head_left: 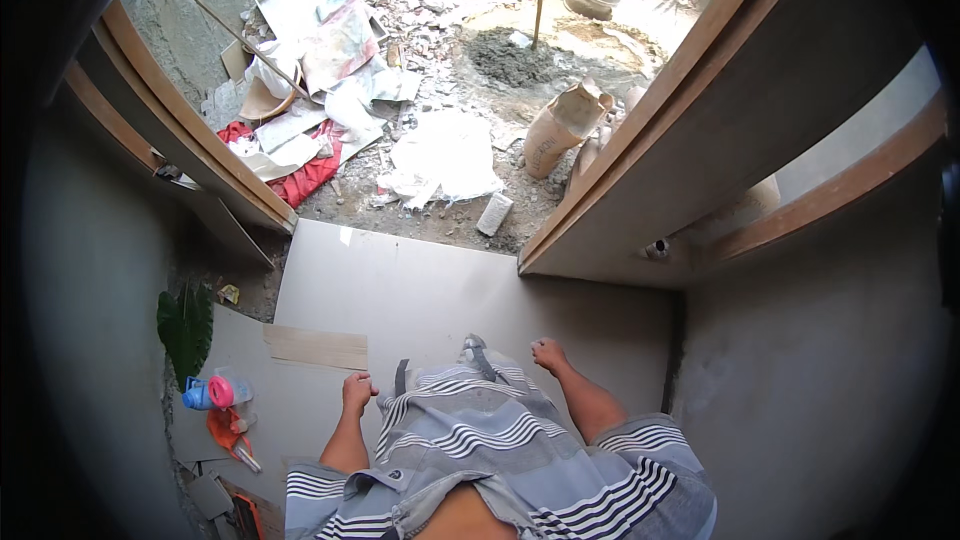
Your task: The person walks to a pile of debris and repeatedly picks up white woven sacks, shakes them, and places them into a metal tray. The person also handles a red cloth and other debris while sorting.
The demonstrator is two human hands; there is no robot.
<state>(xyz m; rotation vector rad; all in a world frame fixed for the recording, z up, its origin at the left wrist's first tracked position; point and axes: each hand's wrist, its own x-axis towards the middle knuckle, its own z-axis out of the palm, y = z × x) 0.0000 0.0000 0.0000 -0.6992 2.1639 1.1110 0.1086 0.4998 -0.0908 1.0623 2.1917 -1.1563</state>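
Reference item: the flat tan strip [316, 348], lying on the floor at the ten-to-eleven o'clock position from the left hand [359, 390]. The strip's long axis runs roughly from nine o'clock to three o'clock, and its right end is just beside the left hand; the right hand [547, 353] is well apart from it. Governing relation: the left hand is the nearer, with the strip ahead and to its outer side. State of the fingers: on both hands they appear loosely curled, with no held item visible; whether the tips are together or apart cannot be told at this scale. The right hand appears over the large pale panel [420, 280], which spans the doorway; contact cannot be confirmed. Obstruction: the striped shirt [480, 430] occupies the space between the hands, so a straight path from the right hand to the strip crosses its front. Surrounding items, from the left hand: a blue jug [196, 396] and a pink lid [222, 391] at nine o'clock, an orange bag [225, 429] between eight and nine, a green leaf [185, 333] near ten. From the right hand: a grey block [494, 213] at eleven o'clock, an open paper sack [550, 140] at twelve, and the wooden door frame [652, 108] at one, bounding movement on that side
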